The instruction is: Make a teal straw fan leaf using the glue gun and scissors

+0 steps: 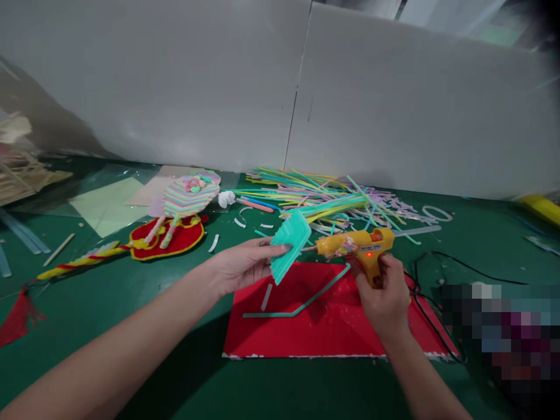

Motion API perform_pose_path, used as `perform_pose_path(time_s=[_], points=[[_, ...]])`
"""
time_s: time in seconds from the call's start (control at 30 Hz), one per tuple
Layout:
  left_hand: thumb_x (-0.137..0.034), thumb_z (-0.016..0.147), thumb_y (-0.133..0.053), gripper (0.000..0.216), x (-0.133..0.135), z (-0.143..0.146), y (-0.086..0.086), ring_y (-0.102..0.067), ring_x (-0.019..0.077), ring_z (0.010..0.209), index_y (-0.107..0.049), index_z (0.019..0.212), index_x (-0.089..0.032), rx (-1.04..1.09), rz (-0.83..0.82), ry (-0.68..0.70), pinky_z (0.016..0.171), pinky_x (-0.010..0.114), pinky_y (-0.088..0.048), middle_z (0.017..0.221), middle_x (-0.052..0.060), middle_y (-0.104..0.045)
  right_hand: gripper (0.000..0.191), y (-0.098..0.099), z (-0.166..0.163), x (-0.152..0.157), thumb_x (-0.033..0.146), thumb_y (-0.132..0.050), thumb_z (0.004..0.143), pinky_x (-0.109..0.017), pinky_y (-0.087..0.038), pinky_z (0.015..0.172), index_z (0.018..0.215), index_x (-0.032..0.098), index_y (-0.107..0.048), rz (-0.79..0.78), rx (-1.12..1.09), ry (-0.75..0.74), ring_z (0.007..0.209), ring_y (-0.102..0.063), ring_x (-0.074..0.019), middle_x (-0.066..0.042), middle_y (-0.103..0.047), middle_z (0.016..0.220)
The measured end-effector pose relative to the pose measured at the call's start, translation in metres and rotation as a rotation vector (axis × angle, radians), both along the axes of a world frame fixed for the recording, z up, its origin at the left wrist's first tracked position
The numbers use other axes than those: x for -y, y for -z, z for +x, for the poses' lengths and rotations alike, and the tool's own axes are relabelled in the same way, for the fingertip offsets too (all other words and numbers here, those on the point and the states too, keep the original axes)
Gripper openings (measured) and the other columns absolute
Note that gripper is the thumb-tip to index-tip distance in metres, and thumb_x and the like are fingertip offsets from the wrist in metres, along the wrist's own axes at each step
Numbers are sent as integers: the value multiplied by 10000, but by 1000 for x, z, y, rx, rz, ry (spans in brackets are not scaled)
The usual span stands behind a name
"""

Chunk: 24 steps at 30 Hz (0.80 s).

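Note:
My left hand pinches a turquoise ribbed piece, which looks made of strips laid side by side. In my right hand is a yellow hot glue gun with a small orange-red light on its side. Its nozzle points left and reaches the right edge of the ribbed piece; whether it touches cannot be made out. Below both hands lies a red sheet. On it rest a bent turquoise strip and a short pale strip.
A heap of coloured pipe-cleaner-like strips lies at the back. To the left are a striped fan-shaped craft, a red yellow-edged piece, a red tassel and pale green paper. A black cord loops at right.

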<state>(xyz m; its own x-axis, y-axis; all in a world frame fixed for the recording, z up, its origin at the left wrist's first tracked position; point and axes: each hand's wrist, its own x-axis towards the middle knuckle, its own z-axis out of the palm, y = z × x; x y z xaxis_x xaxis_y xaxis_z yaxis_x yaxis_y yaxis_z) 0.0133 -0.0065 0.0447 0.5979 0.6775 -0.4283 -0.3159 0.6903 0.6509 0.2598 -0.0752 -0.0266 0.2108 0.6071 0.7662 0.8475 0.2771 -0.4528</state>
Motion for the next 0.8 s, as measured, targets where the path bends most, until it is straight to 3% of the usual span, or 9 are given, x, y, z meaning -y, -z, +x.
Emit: perform_pose_path(time_s=[0.53,0.8], points=[[16,813,-572,158,3,0,-3,-681,111,668,-673,886,-80,-33,8,16,655,176,-557,828,68,-718,334,2,6,0,332,-651,764,-329,-520,676,1020,194,-487,-63,-158,18,796,-606,-193,-51,-571,912],[14,801,-598,143,4,0,-5,-675,93,629,-677,861,-90,-98,6,19,628,162,-554,801,54,-716,349,1,8,-1,363,-666,750,-325,-511,655,996,197,-483,-45,-188,52,767,-601,-190,-45,-572,884]])
